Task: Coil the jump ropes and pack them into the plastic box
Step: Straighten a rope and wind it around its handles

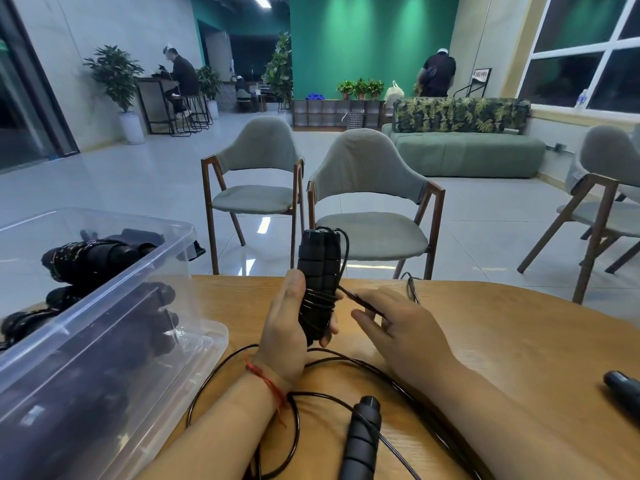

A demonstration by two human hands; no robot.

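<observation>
Two black foam jump-rope handles (318, 268) stand upright side by side at frame centre, gripped low by the left hand (287, 327) with several turns of thin black cord (349, 296) round them, while the right hand (398, 323) just to their right pinches that cord, fingers fairly straight. Step in hand looks like winding, about mid-way: slack loops lie on the wooden counter (502, 334) at lower centre beside another black foam handle (362, 441). Next move probably calls for taut wraps, the end tucked, then the bundle into the clear plastic box (114, 292) at left, which holds coiled black ropes (93, 258).
</observation>
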